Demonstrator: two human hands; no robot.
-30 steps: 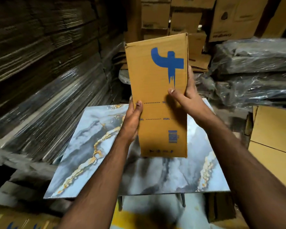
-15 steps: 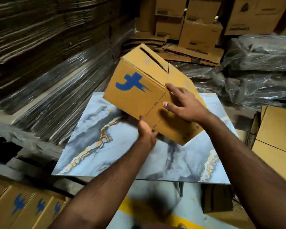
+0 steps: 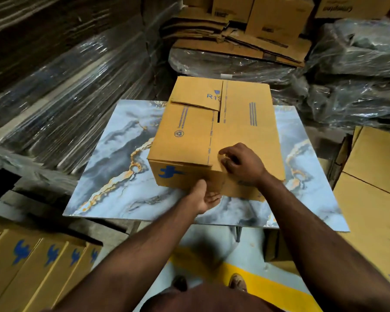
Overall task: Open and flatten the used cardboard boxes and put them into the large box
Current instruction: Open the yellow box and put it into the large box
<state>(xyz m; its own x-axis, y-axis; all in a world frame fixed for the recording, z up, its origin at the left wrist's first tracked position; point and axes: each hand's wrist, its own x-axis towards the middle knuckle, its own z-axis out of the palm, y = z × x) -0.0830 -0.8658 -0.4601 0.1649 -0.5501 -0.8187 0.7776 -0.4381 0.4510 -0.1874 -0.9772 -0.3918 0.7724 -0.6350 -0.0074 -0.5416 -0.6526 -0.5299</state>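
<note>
Box [image 3: 214, 136] lay on worktop [image 3: 113, 167], long axis running away from the person; left hand [image 3: 206, 195] gripped its near wall, right hand [image 3: 241, 164] pinched the near top edge.

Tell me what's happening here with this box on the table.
A person is working on a closed cardboard box that sits on a marble-patterned table. The left hand holds the box's near lower edge, palm up, while the right hand has its fingers curled at the near end of the top flaps, seemingly to pull them open. The box is not yet flattened. Plastic-wrapped stacks of flat cardboard lie around the table.
</note>
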